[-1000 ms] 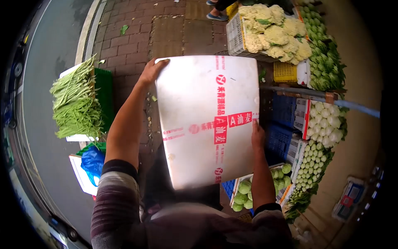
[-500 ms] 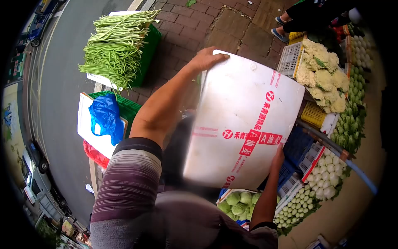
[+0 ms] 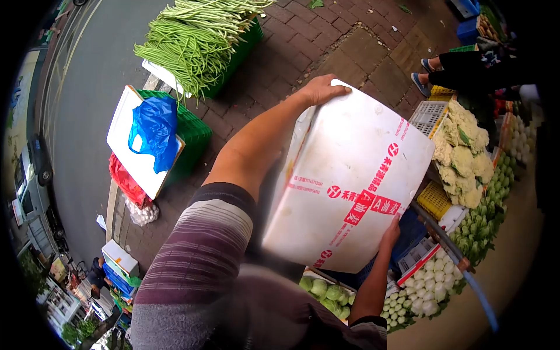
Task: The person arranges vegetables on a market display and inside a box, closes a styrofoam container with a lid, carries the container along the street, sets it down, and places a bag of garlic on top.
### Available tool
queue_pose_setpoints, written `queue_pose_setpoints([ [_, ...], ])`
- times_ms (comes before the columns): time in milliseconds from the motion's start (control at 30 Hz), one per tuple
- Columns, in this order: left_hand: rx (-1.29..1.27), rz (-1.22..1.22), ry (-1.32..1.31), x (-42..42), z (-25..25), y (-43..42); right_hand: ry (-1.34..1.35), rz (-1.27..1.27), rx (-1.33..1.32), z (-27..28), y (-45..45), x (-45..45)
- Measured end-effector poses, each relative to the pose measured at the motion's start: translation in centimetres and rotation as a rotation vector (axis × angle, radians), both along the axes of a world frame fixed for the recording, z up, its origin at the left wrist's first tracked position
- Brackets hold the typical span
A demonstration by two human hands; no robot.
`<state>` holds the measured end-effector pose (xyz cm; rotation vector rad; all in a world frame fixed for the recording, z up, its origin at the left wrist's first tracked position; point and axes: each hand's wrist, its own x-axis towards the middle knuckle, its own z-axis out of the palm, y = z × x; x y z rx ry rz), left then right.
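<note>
A white foam box (image 3: pixel 326 140) with red printed tape across it is held up in front of my body, tilted. My left hand (image 3: pixel 324 90) grips its far upper corner, thumb on top and the other fingers mostly hidden beneath. At the right side, my right hand (image 3: pixel 389 234) is closed on the edge near the red label; part of its fingers are out of sight. The box's underside is hidden.
Long beans (image 3: pixel 192 49) lie on a green crate at left, near a blue plastic bag (image 3: pixel 153 131) on a white lid. Cauliflower (image 3: pixel 464 149), cabbages (image 3: pixel 326 294) and white round vegetables (image 3: pixel 431 283) stand at right. A person's legs (image 3: pixel 461 67) show beyond.
The view has turned and shifted, so the crates at left and the vegetables appear in different places. Both hands keep their hold on the foam box, which sits slightly farther right in view.
</note>
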<state>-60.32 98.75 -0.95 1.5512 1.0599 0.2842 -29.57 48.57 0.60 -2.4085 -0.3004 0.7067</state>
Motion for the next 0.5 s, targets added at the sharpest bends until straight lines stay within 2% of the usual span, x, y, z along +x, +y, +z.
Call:
queue_pose_setpoints([
  [233, -0.062, 0.038, -0.047, -0.6, -0.5, -0.3, 0.150, -0.009, -0.015, 1.8, 1.5, 0.4],
  [400, 0.045, 0.066, -0.026, -0.5, -0.9, -0.6, 0.272, -0.021, 0.072, 1.9, -0.1, 1.4],
  [467, -0.101, 0.068, -0.136, -0.3, -2.4, -0.4, 0.408, -0.019, 0.130, 3.1, -2.2, 2.1],
  [500, -0.189, 0.106, -0.177, -0.2, -1.3, -0.8, 0.468, -0.022, 0.162, 3.8, -3.8, 2.0],
])
